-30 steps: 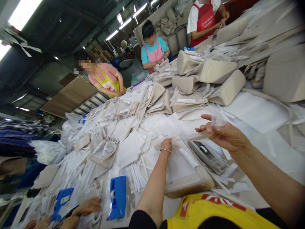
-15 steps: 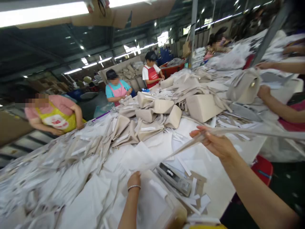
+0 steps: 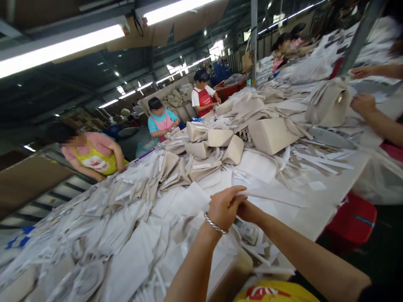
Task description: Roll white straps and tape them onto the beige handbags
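Note:
My left hand, with a twisted silver bracelet at the wrist, is closed and meets my right hand above the table. Between them they grip a long pale beige strap, whose length trails off to the right, blurred. The left hand partly hides the right one's fingers. Below lies a beige handbag with white sheeting over it, close to my yellow apron. A grey tool, mostly covered by my right hand and forearm, sits beside the bag.
Beige handbags are heaped across the table, with white-wrapped pieces on the left. Paper strips lie at right. Co-workers stand at the far side; another person's hands hold a bag at right. A red stool is by the table edge.
My left hand has risen from the bag, and my right hand has come down and left to meet it. The strap's raised stretch has dropped lower. The view has shifted slightly.

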The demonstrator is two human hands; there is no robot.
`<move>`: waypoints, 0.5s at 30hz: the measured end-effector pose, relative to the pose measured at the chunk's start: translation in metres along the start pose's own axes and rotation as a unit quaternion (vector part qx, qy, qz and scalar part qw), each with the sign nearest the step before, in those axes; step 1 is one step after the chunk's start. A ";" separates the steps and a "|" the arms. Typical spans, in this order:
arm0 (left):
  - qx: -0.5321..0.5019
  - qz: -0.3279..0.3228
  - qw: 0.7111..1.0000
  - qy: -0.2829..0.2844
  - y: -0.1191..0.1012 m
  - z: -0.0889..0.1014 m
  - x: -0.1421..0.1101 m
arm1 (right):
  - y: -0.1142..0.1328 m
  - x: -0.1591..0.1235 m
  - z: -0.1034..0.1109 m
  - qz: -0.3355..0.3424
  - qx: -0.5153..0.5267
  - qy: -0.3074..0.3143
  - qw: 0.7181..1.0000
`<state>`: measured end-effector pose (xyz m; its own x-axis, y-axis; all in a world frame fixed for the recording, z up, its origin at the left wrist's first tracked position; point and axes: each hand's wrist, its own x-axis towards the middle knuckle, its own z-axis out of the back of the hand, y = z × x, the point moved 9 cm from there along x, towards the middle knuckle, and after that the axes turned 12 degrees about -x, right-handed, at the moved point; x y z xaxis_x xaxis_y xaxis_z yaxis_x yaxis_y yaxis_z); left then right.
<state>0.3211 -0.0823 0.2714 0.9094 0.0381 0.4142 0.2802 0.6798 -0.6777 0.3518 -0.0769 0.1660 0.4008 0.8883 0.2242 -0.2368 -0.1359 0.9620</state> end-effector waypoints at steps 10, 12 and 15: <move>0.313 -0.121 0.934 0.119 0.000 0.022 -0.031 | 0.026 -0.062 0.009 -0.222 0.301 0.117 0.920; 0.344 -0.133 0.918 0.145 -0.003 0.020 -0.036 | 0.039 -0.073 -0.009 -0.226 0.302 0.162 0.912; 0.374 -0.138 0.900 0.174 -0.005 0.017 -0.045 | 0.038 -0.085 -0.033 -0.228 0.285 0.198 0.910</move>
<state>0.2738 -0.0753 0.2663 0.9148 -0.3512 0.1994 0.3430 0.9363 0.0752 0.2798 -0.1430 0.1789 -0.0340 0.9825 -0.1832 0.4169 0.1805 0.8908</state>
